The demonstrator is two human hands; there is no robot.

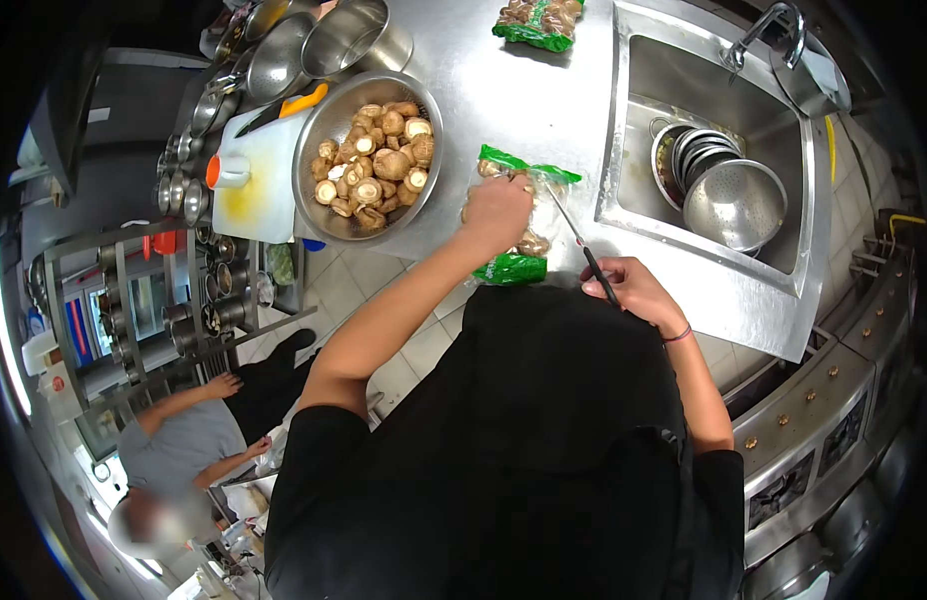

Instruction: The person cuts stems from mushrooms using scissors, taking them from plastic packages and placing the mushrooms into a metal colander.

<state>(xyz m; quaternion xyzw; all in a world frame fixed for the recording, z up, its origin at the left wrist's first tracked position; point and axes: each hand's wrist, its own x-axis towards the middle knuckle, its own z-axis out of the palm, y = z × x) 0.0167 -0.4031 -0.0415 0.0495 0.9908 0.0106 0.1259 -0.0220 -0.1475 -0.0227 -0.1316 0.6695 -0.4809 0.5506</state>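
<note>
My left hand [501, 212] is closed on a clear plastic bag of mushrooms [534, 243] with green ends, lying on the steel counter. Its fingers hide much of the bag's middle. In my right hand [632, 288] is a knife [600, 272] with a black handle and a narrow blade. The blade slants up and left, its tip at the right side of the bag near the upper green end; whether it touches the plastic I cannot tell. To the left stands a steel bowl [431, 190] full of loose brown mushrooms [392, 164].
Another bag of mushrooms [540, 22] lies farther back. A sink [639, 75] with colanders [739, 208] is at right. A cutting board [269, 190] bears an orange-and-white container [228, 171] and an orange-handled knife [306, 101]. A co-worker [189, 440] stands at lower left.
</note>
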